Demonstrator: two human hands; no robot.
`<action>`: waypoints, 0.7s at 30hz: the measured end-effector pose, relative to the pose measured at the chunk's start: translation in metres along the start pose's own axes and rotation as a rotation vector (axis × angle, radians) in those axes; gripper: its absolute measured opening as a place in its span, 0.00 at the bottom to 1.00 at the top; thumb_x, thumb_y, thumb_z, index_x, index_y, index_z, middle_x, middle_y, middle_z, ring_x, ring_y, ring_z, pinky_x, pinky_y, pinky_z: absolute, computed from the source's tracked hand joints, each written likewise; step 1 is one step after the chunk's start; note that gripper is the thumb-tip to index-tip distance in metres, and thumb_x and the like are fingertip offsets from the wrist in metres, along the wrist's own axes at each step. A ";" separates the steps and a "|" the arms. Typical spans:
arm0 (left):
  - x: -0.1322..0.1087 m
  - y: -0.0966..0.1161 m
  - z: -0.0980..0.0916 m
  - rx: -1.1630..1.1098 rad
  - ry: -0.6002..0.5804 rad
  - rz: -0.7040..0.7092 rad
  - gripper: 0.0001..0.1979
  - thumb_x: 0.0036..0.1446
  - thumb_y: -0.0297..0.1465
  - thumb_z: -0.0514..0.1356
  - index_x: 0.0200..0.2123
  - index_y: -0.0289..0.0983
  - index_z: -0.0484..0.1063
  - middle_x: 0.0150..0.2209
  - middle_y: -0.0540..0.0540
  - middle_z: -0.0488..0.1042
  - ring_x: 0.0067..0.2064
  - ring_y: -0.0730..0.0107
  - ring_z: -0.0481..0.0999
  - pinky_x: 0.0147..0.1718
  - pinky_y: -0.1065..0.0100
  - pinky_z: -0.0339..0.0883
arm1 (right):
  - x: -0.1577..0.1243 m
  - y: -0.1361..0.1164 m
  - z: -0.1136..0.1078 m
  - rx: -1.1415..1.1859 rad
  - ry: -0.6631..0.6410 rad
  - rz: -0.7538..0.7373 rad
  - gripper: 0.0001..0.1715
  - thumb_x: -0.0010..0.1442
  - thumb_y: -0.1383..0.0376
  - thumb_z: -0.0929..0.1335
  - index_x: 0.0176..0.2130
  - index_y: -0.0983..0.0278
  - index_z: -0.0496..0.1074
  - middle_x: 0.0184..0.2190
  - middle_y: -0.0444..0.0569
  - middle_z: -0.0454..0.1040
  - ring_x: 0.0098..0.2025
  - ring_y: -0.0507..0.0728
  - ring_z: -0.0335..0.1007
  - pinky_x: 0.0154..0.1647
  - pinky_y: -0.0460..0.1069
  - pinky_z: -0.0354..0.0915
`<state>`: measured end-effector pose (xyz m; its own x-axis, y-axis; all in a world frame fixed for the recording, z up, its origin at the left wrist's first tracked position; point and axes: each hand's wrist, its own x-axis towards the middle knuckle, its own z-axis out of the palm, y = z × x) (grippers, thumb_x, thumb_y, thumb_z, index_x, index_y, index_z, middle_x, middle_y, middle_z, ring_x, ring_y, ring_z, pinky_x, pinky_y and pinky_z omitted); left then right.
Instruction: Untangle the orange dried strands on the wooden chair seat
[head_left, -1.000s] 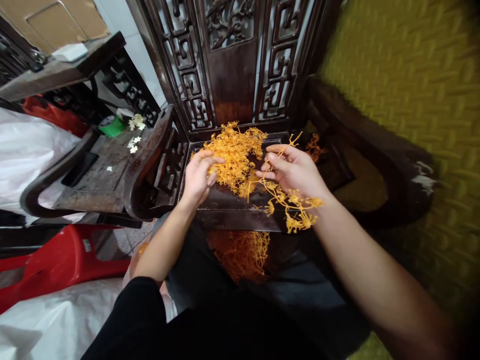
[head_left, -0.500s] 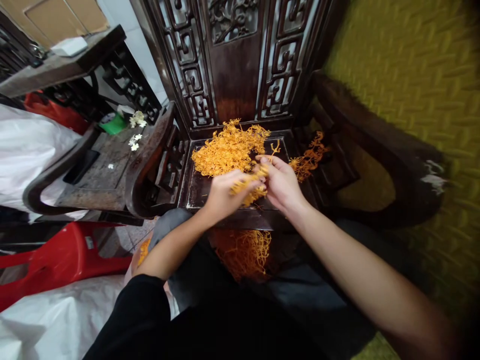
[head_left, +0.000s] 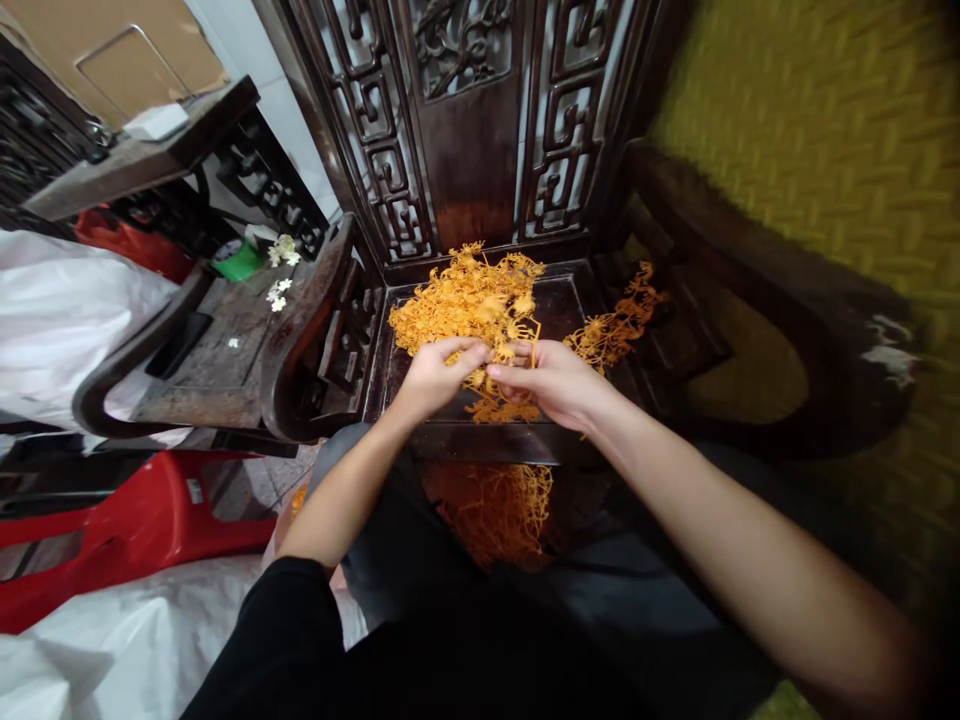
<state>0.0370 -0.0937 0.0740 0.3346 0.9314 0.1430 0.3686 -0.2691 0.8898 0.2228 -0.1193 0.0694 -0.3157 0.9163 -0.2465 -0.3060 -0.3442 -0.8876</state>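
A heap of orange plastic sprigs (head_left: 461,300) lies on the seat of a dark carved wooden chair (head_left: 559,300). My left hand (head_left: 433,375) and my right hand (head_left: 551,380) meet over the seat's front half, fingers pinched together on a small bunch of orange sprigs (head_left: 504,385). A smaller clump of sprigs (head_left: 611,330) lies to the right of my right hand by the armrest. More orange sprigs (head_left: 499,510) sit below the seat edge between my knees.
A second dark wooden chair (head_left: 217,350) stands to the left, bearing small white flowers (head_left: 279,292) and a green object (head_left: 238,262). A red plastic stool (head_left: 127,520) and white bags (head_left: 67,310) lie at left. A yellow woven surface (head_left: 825,150) fills the right.
One second ago my hands were apart, the right holding a long sprig. They came together over the seat's front and now pinch one small bunch; the view shifted slightly.
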 end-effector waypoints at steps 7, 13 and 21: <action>-0.012 0.011 0.007 0.223 -0.097 0.186 0.16 0.63 0.42 0.64 0.46 0.36 0.75 0.41 0.44 0.82 0.40 0.66 0.79 0.43 0.65 0.70 | 0.002 -0.001 0.000 0.100 0.136 -0.053 0.31 0.35 0.59 0.85 0.33 0.64 0.71 0.26 0.43 0.75 0.24 0.49 0.69 0.23 0.46 0.64; -0.009 0.009 0.009 0.215 -0.111 0.178 0.13 0.71 0.41 0.54 0.37 0.38 0.67 0.30 0.50 0.73 0.31 0.72 0.71 0.33 0.69 0.65 | -0.001 -0.004 0.008 0.105 0.103 -0.087 0.28 0.41 0.55 0.84 0.28 0.63 0.67 0.20 0.39 0.66 0.20 0.45 0.57 0.19 0.45 0.50; -0.025 0.025 0.002 0.228 0.192 0.249 0.21 0.73 0.44 0.47 0.29 0.40 0.61 0.25 0.49 0.66 0.26 0.72 0.65 0.27 0.66 0.59 | 0.006 -0.032 -0.034 0.183 0.405 -0.314 0.26 0.38 0.62 0.83 0.26 0.63 0.66 0.23 0.40 0.67 0.18 0.43 0.44 0.16 0.44 0.41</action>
<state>0.0391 -0.1245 0.0914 0.2772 0.8540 0.4403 0.4876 -0.5199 0.7014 0.2613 -0.0961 0.0830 0.1768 0.9739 -0.1424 -0.4926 -0.0377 -0.8694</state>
